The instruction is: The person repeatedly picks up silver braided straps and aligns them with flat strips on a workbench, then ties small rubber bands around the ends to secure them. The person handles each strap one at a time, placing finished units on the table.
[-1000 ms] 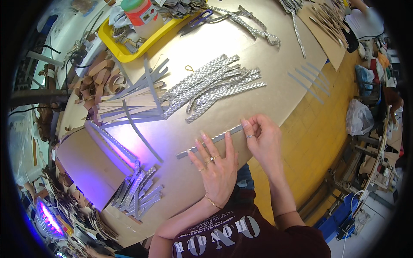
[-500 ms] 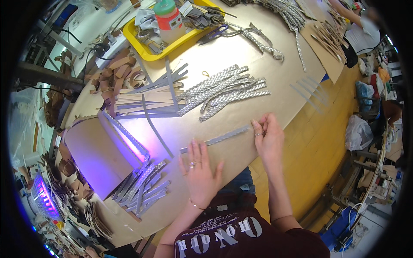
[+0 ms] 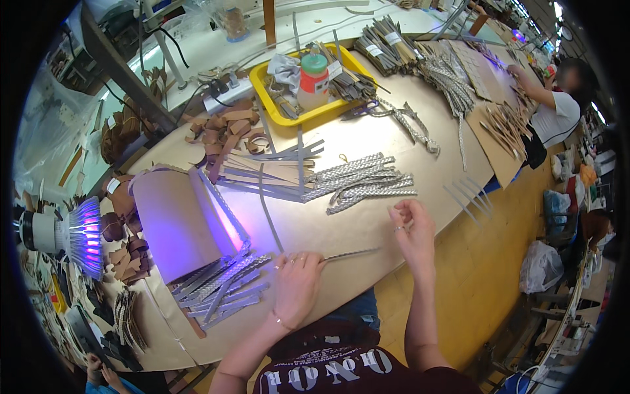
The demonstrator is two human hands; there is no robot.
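Fingers of the left hand (image 3: 296,284) pinch a silver strip (image 3: 351,253) at lower centre, right hand (image 3: 413,231) loosely open above; best kept flat and lightly held.

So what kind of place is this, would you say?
Most likely a small factory or craft workshop for strap or trim work. The long worktable carries piles of braided silver strips and a yellow tray with a glue-type bottle, and another person works further along it.
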